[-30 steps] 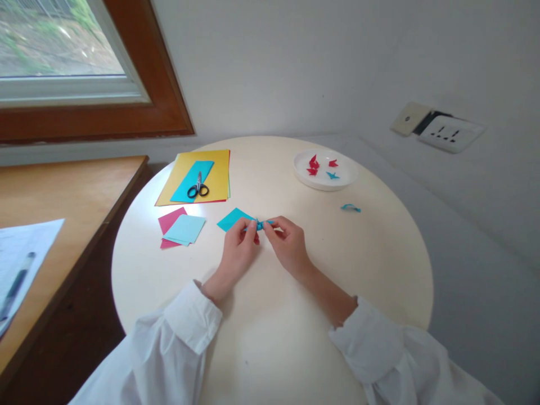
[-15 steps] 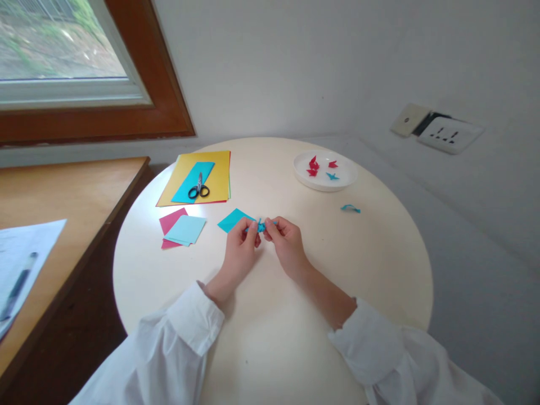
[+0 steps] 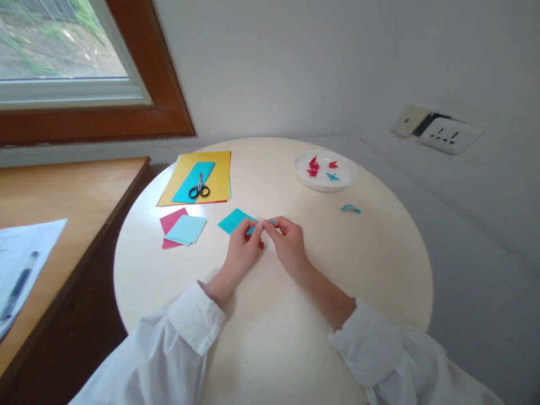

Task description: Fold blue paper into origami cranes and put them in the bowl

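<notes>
My left hand (image 3: 243, 245) and my right hand (image 3: 290, 244) meet over the middle of the table, thumbs and fingertips pinched together. Between them is a small folded piece of blue paper (image 3: 252, 230), mostly covered by the fingers. Just behind my left hand lies a flat blue paper square (image 3: 233, 220). Farther back on the right, a white plate (image 3: 348, 179) holds small red folded paper figures (image 3: 313, 165) and a blue folded paper crane (image 3: 333, 176).
Black-handled scissors (image 3: 199, 189) rest on a blue paper strip (image 3: 185, 188) over yellow sheets (image 3: 220, 177). Light blue squares (image 3: 187, 229) overlap pink ones (image 3: 169, 219). A curled blue paper scrap (image 3: 350, 208) lies right. A wooden desk (image 3: 84, 185) stands left.
My hands have drawn together, so the fingertips now touch and cover more of the folded blue paper. The things on the table have stayed put.
</notes>
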A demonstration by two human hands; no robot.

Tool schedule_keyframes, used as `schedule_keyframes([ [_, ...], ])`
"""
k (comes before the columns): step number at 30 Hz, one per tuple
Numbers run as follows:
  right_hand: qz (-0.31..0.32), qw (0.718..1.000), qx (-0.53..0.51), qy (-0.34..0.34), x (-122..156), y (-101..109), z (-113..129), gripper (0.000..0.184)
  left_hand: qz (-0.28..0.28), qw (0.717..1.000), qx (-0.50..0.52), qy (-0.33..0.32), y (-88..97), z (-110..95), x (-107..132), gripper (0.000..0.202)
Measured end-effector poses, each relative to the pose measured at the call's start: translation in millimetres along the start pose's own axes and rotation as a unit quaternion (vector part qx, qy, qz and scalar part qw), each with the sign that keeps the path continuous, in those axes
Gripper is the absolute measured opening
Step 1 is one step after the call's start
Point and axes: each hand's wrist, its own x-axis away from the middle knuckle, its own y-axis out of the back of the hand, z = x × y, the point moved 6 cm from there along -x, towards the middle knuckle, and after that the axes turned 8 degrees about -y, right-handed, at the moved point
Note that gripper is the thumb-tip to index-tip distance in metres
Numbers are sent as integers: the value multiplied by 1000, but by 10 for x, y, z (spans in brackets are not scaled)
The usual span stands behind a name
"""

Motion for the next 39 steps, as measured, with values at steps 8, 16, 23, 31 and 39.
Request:
schedule_keyframes([
  [8, 16, 1000, -13, -3, -5, 0, -17, 28, 26, 999, -9, -18, -9, -17, -3, 27],
  [16, 31, 999, -42, -15, 0, -28, -37, 29, 34, 999, -25, -28, -14, -14, -8, 23],
  [23, 20, 999, -34, -18, -10, -22, -79, 32, 26, 999, -30, -24, 0, -17, -9, 24],
  [31, 34, 996, -70, -38, -8, -58, -125, 28, 10, 999, -20, -25, -8, -13, -5, 26],
  [39, 27, 995, -89, -40, 3, -59, -126, 32, 9, 1000, -18, -15, 8, 5, -17, 26],
])
